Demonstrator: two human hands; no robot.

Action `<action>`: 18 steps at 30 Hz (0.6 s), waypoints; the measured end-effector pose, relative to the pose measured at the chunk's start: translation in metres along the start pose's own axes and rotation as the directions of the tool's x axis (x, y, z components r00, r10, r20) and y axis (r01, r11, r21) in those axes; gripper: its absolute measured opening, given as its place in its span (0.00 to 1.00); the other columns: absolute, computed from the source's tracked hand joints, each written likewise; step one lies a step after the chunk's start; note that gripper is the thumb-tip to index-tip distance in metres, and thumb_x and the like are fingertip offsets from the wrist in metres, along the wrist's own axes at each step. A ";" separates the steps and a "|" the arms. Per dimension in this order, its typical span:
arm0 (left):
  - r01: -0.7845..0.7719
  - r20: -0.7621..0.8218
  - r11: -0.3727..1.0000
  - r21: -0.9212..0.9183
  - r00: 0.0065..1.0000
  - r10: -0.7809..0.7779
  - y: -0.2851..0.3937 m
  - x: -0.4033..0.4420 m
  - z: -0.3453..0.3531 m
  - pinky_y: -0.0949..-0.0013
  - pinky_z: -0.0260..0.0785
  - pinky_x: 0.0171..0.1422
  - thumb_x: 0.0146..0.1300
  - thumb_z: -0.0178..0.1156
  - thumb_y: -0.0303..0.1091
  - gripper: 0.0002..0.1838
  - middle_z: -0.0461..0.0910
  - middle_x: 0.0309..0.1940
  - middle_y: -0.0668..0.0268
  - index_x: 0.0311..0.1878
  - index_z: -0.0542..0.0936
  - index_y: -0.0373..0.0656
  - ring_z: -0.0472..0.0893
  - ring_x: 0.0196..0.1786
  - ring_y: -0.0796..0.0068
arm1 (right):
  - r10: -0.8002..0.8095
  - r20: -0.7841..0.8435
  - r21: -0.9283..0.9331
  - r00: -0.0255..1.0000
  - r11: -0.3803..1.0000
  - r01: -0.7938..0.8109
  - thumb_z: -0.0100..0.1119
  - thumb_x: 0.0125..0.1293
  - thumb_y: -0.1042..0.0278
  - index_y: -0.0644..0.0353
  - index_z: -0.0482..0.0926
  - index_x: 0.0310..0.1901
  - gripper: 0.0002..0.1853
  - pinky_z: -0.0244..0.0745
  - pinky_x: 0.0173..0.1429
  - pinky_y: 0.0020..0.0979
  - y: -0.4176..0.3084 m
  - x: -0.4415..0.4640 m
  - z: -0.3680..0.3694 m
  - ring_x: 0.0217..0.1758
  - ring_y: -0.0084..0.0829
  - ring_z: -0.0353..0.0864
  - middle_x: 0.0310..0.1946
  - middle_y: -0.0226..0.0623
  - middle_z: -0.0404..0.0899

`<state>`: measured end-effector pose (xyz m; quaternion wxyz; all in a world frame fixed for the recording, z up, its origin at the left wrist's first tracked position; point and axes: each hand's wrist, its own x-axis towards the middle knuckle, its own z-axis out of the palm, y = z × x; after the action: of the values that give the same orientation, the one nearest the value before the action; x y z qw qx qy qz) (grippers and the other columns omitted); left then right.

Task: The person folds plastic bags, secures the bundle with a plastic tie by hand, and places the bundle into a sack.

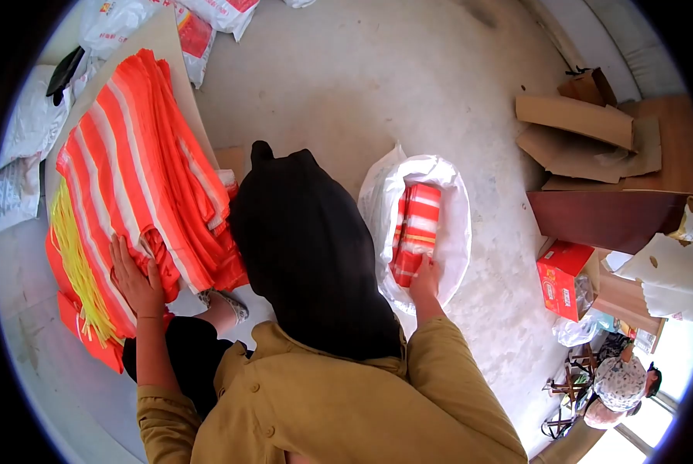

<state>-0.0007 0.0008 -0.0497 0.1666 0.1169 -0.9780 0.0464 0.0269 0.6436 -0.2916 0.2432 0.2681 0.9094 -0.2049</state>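
My left hand (136, 280) lies flat with its fingers spread on a tall stack of red and white striped sheets (130, 170). Yellow strips (80, 263) hang along the left side of this stack. On the right, my right hand (425, 280) reaches into an open white sack (456, 232) and touches the lower end of a folded striped bundle (421, 216) inside it. The fingertips of that hand are small and partly hidden against the bundle, so its grip cannot be made out.
White bags (199, 46) lie at the top left. Cardboard (578, 127) rests on a brown table (609, 216) at the right, near a red box (564, 278). Another person (621, 383) is at the lower right. My knee and shoe are beside the stack.
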 end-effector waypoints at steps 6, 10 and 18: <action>-0.012 -0.019 1.000 -0.001 1.000 0.012 0.002 0.000 -0.001 0.47 0.49 0.88 0.79 0.53 0.52 0.38 0.59 0.87 0.58 0.86 0.61 0.44 0.56 0.89 0.52 | 0.111 0.060 0.112 0.992 0.987 -0.118 0.57 0.71 0.74 0.54 0.74 0.73 0.28 0.73 0.74 0.47 -0.005 -0.005 -0.002 0.73 0.53 0.75 0.71 0.52 0.72; -0.036 -0.031 0.999 0.001 0.999 0.036 0.001 0.000 0.000 0.47 0.50 0.88 0.81 0.51 0.54 0.38 0.59 0.87 0.57 0.86 0.60 0.44 0.56 0.89 0.52 | -0.073 0.222 -0.076 0.972 0.993 0.092 0.55 0.75 0.65 0.51 0.84 0.63 0.18 0.78 0.69 0.45 0.016 0.003 0.013 0.64 0.49 0.84 0.58 0.49 0.85; -0.012 -0.020 1.000 -0.006 1.000 0.012 0.003 0.001 -0.002 0.47 0.51 0.88 0.78 0.54 0.51 0.38 0.60 0.86 0.57 0.85 0.62 0.43 0.57 0.88 0.51 | -0.180 0.389 -0.250 0.904 0.923 0.291 0.54 0.76 0.58 0.48 0.87 0.60 0.18 0.78 0.67 0.44 0.003 0.002 -0.005 0.64 0.47 0.84 0.58 0.45 0.86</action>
<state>-0.0017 0.0036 -0.0476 0.1764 0.1102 -0.9771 0.0457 0.0258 0.6497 -0.2893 0.4162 0.0727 0.8960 -0.1369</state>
